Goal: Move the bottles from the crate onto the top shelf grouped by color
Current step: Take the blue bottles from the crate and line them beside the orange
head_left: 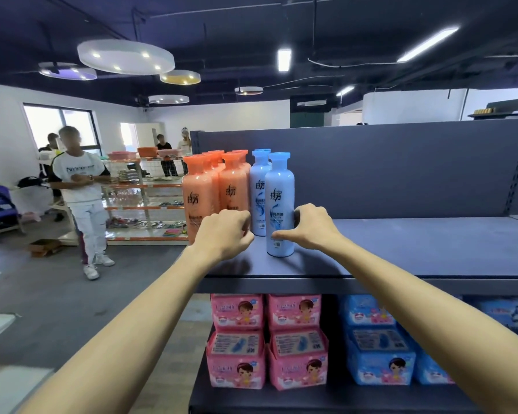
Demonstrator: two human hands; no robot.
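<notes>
Several orange bottles (233,186) stand in a tight group at the left end of the dark top shelf (401,249). Right beside them stand two light blue bottles, one at the back (259,186) and one in front (279,201). My right hand (310,227) holds the front blue bottle low down, thumb across its front and fingers round its right side. My left hand (225,233) hovers in front of the base of the nearest orange bottle with its fingers curled and nothing visible in it. The crate is out of view.
The top shelf stretches bare to the right of the blue bottles, with a dark back panel (371,168) behind. Pink packs (266,339) and blue packs (380,342) fill the shelf below. A person (83,198) stands in the aisle at the left; others stand farther back.
</notes>
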